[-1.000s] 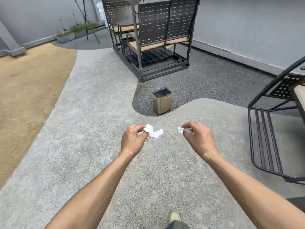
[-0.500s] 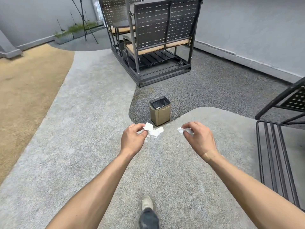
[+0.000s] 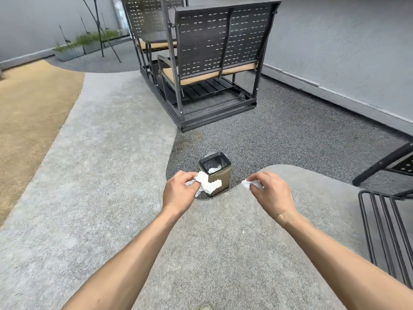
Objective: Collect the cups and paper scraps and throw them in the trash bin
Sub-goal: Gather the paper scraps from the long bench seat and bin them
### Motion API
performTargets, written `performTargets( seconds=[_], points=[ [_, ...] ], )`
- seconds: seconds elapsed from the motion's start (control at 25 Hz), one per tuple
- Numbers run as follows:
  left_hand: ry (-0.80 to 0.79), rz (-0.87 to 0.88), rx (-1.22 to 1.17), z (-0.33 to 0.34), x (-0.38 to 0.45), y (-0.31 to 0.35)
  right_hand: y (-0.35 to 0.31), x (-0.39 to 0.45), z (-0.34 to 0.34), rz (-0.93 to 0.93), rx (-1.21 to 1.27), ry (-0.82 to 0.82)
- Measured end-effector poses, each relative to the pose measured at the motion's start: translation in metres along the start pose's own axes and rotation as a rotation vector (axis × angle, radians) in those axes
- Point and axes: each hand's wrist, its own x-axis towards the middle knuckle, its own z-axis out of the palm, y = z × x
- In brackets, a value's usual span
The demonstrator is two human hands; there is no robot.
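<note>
My left hand (image 3: pixel 178 191) pinches a crumpled white paper scrap (image 3: pixel 207 184) that hangs in front of the trash bin. My right hand (image 3: pixel 271 193) pinches a smaller white paper scrap (image 3: pixel 248 184) just right of the bin. The trash bin (image 3: pixel 221 175) is a small square tan can with a black liner, standing on the dark gravel directly beyond my hands. White paper (image 3: pixel 214 169) lies inside it. No cups are in view.
A dark metal swing bench (image 3: pixel 212 63) with tan cushions stands beyond the bin. A black metal chair frame (image 3: pixel 388 220) is close on the right. A grey wall (image 3: pixel 335 52) runs along the right; planters (image 3: pixel 73 50) sit at the far left.
I have walked closer to the bin; it now sits right behind my hands. Both hands keep their hold on the paper scraps.
</note>
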Motion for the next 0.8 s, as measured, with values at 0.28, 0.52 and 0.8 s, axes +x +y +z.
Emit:
performTargets(
  seconds=[0.28, 0.52, 0.8],
  points=[
    [-0.013, -0.032, 0.017, 0.018, 0.142, -0.012, 0.023, 0.132, 0.037, 0.045, -0.003, 0.012],
    [-0.004, -0.041, 0.079, 0.059, 0.255, -0.011, 0.066, 0.245, 0.075, -0.001, -0.009, -0.010],
    [0.011, -0.093, 0.109, 0.106, 0.393, 0.014, 0.122, 0.405, 0.099, -0.076, 0.004, -0.091]
  ],
)
